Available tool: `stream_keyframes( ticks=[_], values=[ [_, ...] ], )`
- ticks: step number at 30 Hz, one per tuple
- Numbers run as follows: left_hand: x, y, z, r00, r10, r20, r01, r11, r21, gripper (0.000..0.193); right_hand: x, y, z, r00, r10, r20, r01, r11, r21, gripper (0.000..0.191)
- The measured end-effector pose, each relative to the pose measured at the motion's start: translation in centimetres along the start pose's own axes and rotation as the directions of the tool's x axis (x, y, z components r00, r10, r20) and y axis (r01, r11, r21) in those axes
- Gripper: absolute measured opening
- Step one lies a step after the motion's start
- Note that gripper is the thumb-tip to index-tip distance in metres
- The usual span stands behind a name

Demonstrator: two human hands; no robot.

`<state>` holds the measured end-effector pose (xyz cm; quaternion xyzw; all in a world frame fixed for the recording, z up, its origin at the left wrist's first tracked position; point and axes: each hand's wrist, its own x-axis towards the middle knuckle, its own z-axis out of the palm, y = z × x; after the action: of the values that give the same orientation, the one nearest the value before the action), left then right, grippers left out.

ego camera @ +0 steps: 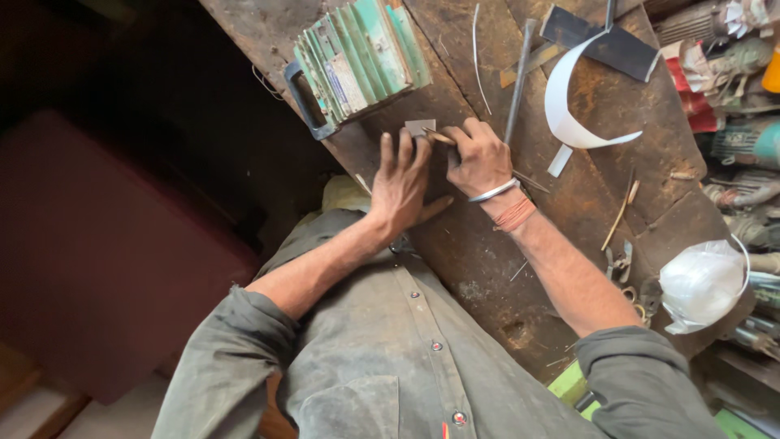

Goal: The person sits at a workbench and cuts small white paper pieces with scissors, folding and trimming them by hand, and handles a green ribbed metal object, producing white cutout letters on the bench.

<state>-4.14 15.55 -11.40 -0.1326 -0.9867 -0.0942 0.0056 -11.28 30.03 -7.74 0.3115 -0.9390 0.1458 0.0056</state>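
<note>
Rust-stained wooden table (pixel 487 252) is carrying metal scraps, a curved white strip (pixel 569 114) and a green finned box (pixel 357 57). Left hand (pixel 400 183) is pressing flat, fingers spread, on a small metal plate (pixel 419 128). Right hand (pixel 479 158) is gripping a thin tool (pixel 443 138) at the plate; a white plastic bag (pixel 700 284) is sitting at the table's edge, contents hidden.

Workshop: scarred workbench (pixel 487 252), scattered pliers (pixel 619 262).

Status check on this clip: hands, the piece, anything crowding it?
Left hand flat, pinning the small grey metal piece. Right hand in closed grip on thin tool, tip at the piece. Green finned box crowds just behind.
</note>
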Motion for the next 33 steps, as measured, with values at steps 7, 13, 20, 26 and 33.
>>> stream_keyframes(
  ticks=[7,13,20,26,33],
  values=[
    [0.6,0.2,-0.5,0.995,0.006,0.102,-0.015,0.996,0.086,0.107,2.5,0.2,-0.9,0.996,-0.083,0.013,0.084,0.995,-0.063,0.039],
    [1.1,0.3,-1.1,0.999,0.008,-0.033,-0.008,1.0,0.003,0.109,3.6,0.7,-1.6,1.0,-0.002,0.019,0.0,0.994,0.112,0.028],
    [1.5,-0.4,-2.1,0.989,0.012,-0.15,-0.026,0.996,-0.089,0.084,3.2,-0.5,-1.3,0.947,0.275,-0.169,-0.237,0.948,0.212,0.027],
    [1.3,0.5,-1.4,0.982,-0.096,-0.164,0.101,0.995,0.024,0.084,0.0,-2.1,-1.2,0.812,0.581,-0.051,-0.538,0.78,0.319,0.032],
    [-0.2,0.2,-0.8,0.998,-0.008,-0.069,0.018,0.99,0.142,0.083,0.5,-2.0,0.1,0.937,0.315,-0.153,-0.254,0.912,0.321,0.027]
  ],
)
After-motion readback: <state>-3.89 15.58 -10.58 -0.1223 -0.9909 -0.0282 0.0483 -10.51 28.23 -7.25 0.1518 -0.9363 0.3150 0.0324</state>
